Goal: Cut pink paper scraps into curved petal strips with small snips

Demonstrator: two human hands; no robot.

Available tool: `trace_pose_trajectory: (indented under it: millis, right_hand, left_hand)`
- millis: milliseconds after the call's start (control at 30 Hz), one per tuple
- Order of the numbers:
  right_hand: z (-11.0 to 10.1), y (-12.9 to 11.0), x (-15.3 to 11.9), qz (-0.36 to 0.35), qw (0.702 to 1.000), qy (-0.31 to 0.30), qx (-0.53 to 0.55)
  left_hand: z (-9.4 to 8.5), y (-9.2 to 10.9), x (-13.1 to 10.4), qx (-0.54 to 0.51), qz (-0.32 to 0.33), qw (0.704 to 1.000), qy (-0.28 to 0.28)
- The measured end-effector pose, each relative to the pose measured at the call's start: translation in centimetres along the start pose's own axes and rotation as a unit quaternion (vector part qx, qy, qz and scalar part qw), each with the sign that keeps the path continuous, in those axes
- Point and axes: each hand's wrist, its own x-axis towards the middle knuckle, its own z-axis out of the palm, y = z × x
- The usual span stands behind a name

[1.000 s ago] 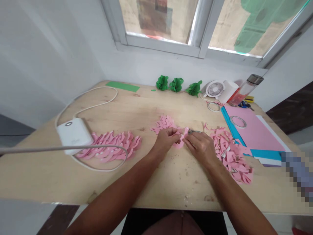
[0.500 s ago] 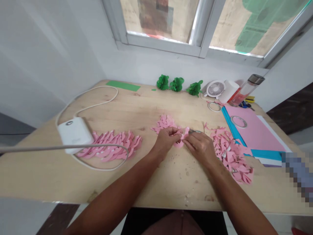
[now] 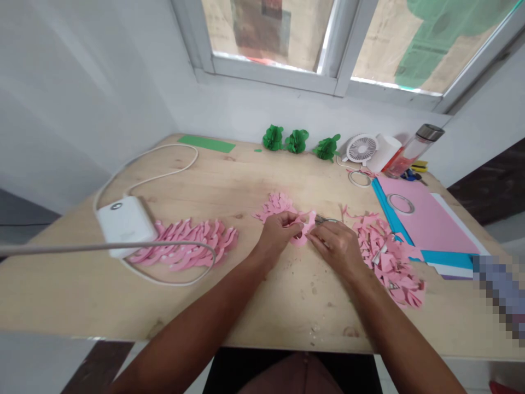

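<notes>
Between my hands, just above the table, is a curved pink paper strip. My left hand is closed, its fingertips pinching the left part of the strip. My right hand is closed too, thumb and fingers at the strip's right end. Grey metal scissors show partly behind the right fingers; whether they lie on the table or are held I cannot tell. Just beyond my left hand sits a small heap of pink paper pieces.
Curved pink strips lie left beside a white power bank with a looping cable. Pink scraps pile up on the right, near pink sheets and a tape roll. Green paper flowers, a fan and a bottle stand behind.
The pink strip has turned slightly between my fingers, and more of its curve now shows. Both hands stay in nearly the same place.
</notes>
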Motion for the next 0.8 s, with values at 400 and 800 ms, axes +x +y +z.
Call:
trace_pose_trajectory:
  millis: [400,800]
  right_hand:
    - [0.27,0.14,-0.05,-0.008,0.999,0.025,-0.020]
    - [0.31,0.06,-0.09,-0.009,0.999,0.023,-0.035]
  left_hand:
    - [0.11,-0.03,0.06,-0.013,-0.008,1.000,-0.018]
    - [-0.03,0.08,0.03,0.004,-0.016,1.000,-0.016]
